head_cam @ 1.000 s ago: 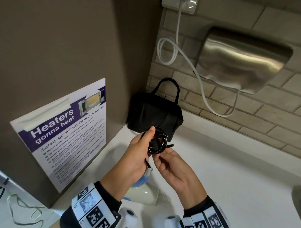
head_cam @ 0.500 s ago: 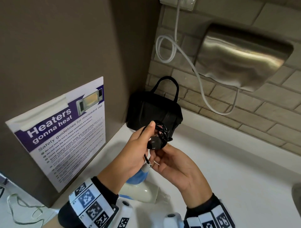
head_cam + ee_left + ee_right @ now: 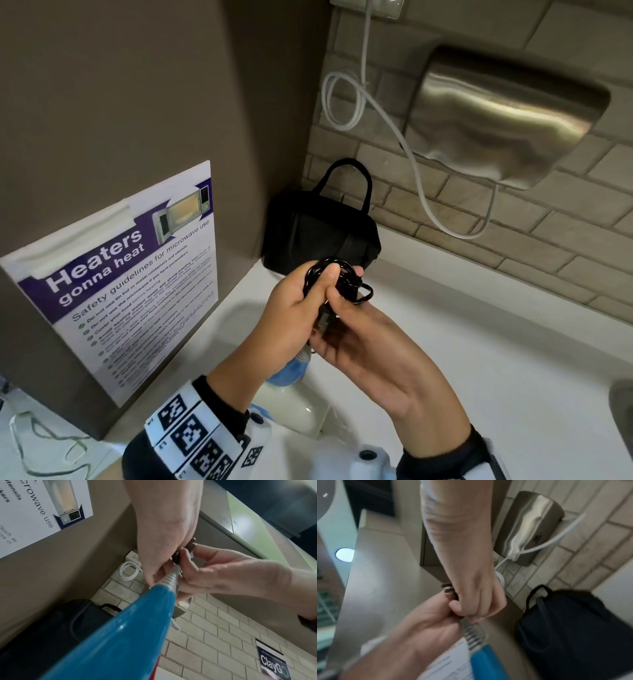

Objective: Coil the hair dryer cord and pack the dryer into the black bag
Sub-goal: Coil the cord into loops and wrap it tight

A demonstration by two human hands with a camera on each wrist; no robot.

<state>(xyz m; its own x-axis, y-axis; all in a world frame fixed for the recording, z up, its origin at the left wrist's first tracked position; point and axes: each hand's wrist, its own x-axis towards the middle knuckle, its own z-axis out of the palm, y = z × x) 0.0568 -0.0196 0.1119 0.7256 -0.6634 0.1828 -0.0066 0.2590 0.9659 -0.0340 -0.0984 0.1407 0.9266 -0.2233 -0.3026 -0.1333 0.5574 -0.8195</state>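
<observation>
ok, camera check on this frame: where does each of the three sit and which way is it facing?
Head: on the head, looking forward and down at the counter; both forearms, left hand and right hand on the coiled cord.
Left wrist: under the left hand, looking up along the hair dryer; both hands show.
Right wrist: below the right hand, facing the brick wall; both hands show.
Shared: all three see the black bag and the hand dryer.

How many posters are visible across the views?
2. The microwave safety poster on the brown panel at left; a dark ClayGo poster on the brick wall, left wrist view only. Others may be hidden.
</observation>
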